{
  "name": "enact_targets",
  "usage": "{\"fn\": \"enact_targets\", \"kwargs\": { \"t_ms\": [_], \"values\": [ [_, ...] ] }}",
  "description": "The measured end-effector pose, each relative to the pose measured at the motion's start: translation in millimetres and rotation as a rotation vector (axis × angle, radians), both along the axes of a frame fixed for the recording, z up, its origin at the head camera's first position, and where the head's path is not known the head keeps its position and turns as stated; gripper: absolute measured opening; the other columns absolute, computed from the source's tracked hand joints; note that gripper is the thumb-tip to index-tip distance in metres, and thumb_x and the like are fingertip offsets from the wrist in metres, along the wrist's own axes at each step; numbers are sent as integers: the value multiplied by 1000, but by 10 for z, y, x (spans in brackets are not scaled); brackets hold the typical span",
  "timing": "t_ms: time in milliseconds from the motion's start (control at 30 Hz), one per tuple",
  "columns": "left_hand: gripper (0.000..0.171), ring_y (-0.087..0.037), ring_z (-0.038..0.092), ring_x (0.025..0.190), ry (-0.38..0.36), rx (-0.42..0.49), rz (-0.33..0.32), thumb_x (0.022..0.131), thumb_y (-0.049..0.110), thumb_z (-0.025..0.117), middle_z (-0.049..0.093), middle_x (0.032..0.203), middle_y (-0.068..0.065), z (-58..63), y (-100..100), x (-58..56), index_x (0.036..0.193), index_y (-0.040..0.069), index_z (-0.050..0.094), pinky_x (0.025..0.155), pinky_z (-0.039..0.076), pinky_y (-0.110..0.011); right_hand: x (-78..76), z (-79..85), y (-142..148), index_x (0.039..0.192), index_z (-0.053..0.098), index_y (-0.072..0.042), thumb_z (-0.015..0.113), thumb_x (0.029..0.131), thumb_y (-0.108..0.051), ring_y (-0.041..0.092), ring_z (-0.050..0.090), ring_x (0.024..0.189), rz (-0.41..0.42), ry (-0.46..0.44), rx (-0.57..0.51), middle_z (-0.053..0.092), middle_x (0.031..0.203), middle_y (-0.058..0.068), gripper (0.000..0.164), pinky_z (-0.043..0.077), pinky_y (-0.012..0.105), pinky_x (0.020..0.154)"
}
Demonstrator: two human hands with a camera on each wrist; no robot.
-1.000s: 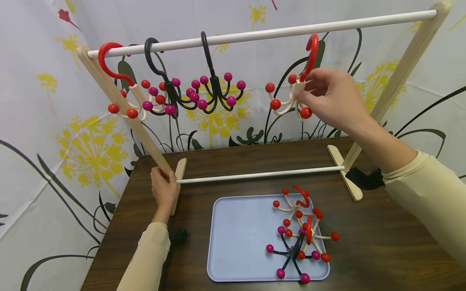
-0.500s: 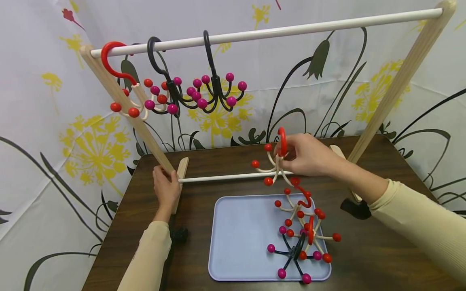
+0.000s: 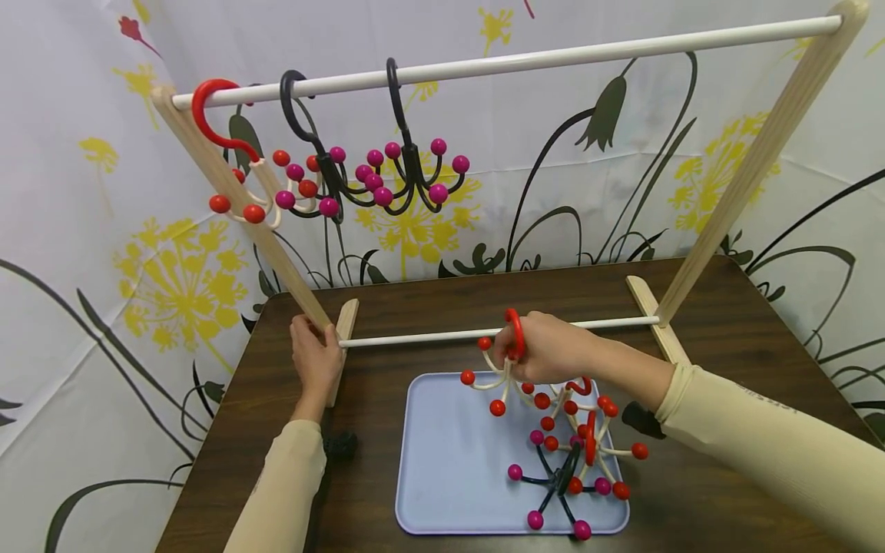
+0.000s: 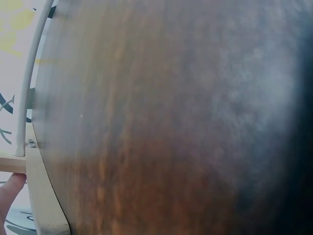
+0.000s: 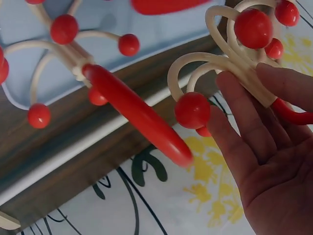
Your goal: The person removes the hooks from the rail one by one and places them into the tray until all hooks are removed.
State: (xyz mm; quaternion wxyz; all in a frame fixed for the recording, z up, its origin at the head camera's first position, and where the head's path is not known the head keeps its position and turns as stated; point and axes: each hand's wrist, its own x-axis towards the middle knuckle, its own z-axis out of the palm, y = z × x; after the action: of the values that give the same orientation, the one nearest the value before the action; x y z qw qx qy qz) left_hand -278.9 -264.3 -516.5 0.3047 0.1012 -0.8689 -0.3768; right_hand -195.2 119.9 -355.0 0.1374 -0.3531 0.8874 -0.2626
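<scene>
White flowery curtain (image 3: pixel 69 215) out back, dark wood-grain table (image 3: pixel 369 503) below. Left hand (image 3: pixel 318 361) grips the foot of a pale wooden post (image 3: pixel 280 265). Right hand (image 3: pixel 553 346) pinches a red-hooked, cream-armed hanger with red balls (image 3: pixel 508 370) above the rectangular light-blue tray (image 3: pixel 442 461), by its far edge. Looks mid-transfer to me; next move probably calls for keeping those arms clear of the tangled red and black hangers (image 3: pixel 590 438) at right.

In mid-frame, the held hanger (image 5: pixel 252 84) is cream with a red hook (image 3: pixel 518 336) and red balls (image 5: pixel 192 110); at upper middle, the black hanger (image 3: pixel 411 163) has magenta ones. The tray (image 3: pixel 449 461) is pale blue, the table (image 3: pixel 228 468) grained dark brown, the rail (image 3: pixel 553 59) white, the sleeves (image 3: pixel 760 438) cream, the curtain (image 3: pixel 276 38) white with yellow and dark green plants.
</scene>
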Motion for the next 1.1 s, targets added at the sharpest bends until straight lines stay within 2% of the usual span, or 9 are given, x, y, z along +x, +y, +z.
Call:
{"fn": "enact_targets", "kwargs": {
  "t_ms": [233,433,767,933,1100],
  "values": [
    [32,-34,49,82,-8,1,1,91,14,58,46,102,-17,4,4,11,117,3,43,68,36,-48,-22,-188,-51,97,72,-13,63,81,2,14,55,72,-10,-17,79,67,86,-1,24,47,25,60],
    [32,-34,50,81,-18,0,3,91,16,58,46,102,-17,16,8,20,118,5,44,67,36,-48,-28,-299,-85,97,73,-20,66,81,3,13,57,85,-4,-17,139,68,98,-3,29,48,26,69],
    [32,-36,50,84,-10,2,1,91,16,60,47,103,-17,8,18,13,117,5,44,69,37,-50,13,-395,-82,96,71,-20,65,82,1,14,55,77,0,-109,262,62,91,-2,26,48,26,61],
    [32,-37,50,84,-15,4,-1,91,16,60,47,104,-18,7,19,15,116,5,44,70,38,-51,40,-426,-68,95,70,-21,68,82,-3,14,51,82,5,-97,330,57,84,-5,22,47,27,64],
    [32,-37,50,84,-11,3,3,91,16,59,46,104,-18,4,15,11,117,4,43,70,38,-50,47,-438,-44,99,70,-20,68,82,-4,15,50,85,-1,-105,317,57,87,-4,23,48,30,66]
  ]
}}
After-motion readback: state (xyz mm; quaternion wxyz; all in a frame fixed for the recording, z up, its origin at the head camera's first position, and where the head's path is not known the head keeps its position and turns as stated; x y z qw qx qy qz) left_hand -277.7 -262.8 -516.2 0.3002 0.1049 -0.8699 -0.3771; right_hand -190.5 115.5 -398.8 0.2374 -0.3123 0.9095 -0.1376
